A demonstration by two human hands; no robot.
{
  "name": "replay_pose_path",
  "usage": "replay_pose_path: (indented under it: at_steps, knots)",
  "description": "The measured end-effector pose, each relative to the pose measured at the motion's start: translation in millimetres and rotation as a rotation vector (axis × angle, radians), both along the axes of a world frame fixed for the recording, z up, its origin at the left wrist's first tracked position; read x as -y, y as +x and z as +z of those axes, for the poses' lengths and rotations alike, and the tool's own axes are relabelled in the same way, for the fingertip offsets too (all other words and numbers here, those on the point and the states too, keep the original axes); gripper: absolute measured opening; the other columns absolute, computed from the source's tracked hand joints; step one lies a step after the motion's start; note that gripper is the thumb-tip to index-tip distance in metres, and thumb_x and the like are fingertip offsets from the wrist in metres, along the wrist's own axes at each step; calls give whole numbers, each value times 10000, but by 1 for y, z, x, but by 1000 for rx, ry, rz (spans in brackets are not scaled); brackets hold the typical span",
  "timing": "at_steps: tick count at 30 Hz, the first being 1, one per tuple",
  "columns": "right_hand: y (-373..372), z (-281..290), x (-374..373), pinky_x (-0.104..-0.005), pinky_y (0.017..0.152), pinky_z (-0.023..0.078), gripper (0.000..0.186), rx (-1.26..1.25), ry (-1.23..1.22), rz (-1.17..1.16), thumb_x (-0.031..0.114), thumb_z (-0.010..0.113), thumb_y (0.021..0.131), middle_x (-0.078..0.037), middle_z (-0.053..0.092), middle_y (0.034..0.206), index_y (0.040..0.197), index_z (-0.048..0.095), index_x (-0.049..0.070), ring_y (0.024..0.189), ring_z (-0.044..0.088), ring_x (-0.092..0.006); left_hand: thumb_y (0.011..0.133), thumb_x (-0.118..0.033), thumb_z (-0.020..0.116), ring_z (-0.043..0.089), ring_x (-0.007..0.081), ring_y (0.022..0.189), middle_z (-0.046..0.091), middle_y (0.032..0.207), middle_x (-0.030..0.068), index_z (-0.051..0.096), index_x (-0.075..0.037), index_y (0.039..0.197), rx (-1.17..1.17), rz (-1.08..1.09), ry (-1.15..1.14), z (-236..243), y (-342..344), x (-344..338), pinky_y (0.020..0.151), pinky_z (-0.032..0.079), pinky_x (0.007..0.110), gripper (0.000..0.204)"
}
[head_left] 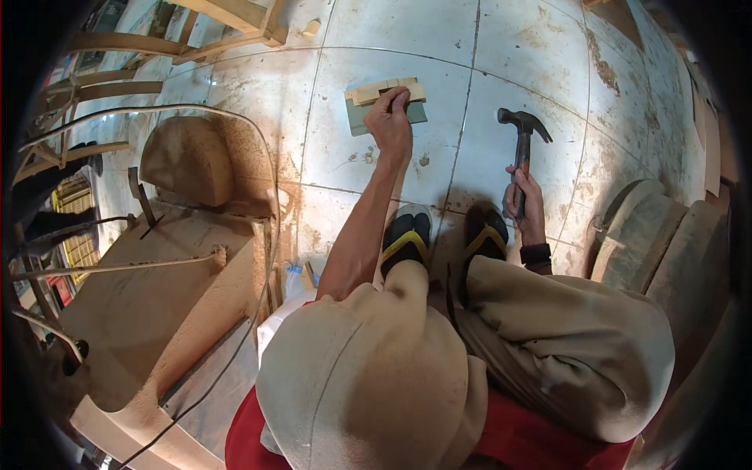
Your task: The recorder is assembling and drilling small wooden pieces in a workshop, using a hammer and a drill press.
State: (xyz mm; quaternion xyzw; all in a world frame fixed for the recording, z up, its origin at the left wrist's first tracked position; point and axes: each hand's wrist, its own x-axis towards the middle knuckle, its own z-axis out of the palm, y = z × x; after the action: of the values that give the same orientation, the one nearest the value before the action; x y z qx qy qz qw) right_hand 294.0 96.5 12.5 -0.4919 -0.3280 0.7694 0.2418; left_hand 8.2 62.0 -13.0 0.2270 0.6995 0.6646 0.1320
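My left hand (pixel 388 117) is closed in a pinch over a light wooden piece (pixel 362 95) lying on a flat grey-green board (pixel 358 124) on the tiled floor; what is between its fingertips is too small to make out. My right hand (pixel 523 196) is closed around the dark handle of a claw hammer (pixel 522 119), whose head is raised to the right of the board. Both forearms reach forward past my knees and sandalled feet.
A dusty machine (pixel 117 305) with cables and a rounded housing (pixel 185 160) fills the left side. Wooden frames (pixel 172 43) stand at upper left. Dusty curved pieces (pixel 638 239) lie at right. A white tiled floor (pixel 392 27) surrounds the board.
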Motion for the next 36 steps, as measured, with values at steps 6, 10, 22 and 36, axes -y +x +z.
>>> replay_pose_path:
  at_steps: [6,10,22,36]
  knots:
    - [-1,1,-1,-245,314,291,369,-4,-19,19,324,525,995,-28,485,508,1164,515,-4,327,388,-100,815,13,674,655,188,746,684,843,103,717,3,879,-237,-74,9,0,-1,9,677,517,294,77]
    - [-1,5,0,-241,313,283,362,34,-20,9,330,528,994,-16,474,515,1156,531,6,327,373,-88,794,16,687,648,223,756,652,880,95,721,-21,866,-427,-126,-55,-3,-3,3,660,516,323,88]
    - [4,2,-3,-248,322,289,369,18,-48,23,345,519,998,-1,472,529,1146,540,7,331,361,-85,789,-32,725,657,249,776,655,904,101,700,-45,875,-649,-168,-128,-15,-9,0,668,538,334,90]
    - [2,-5,1,-247,318,289,372,31,-16,46,343,506,1005,-16,482,532,1142,513,-3,329,364,-95,762,-32,729,637,277,765,637,888,76,687,-69,847,-734,-183,-105,-17,-9,7,638,520,371,102]
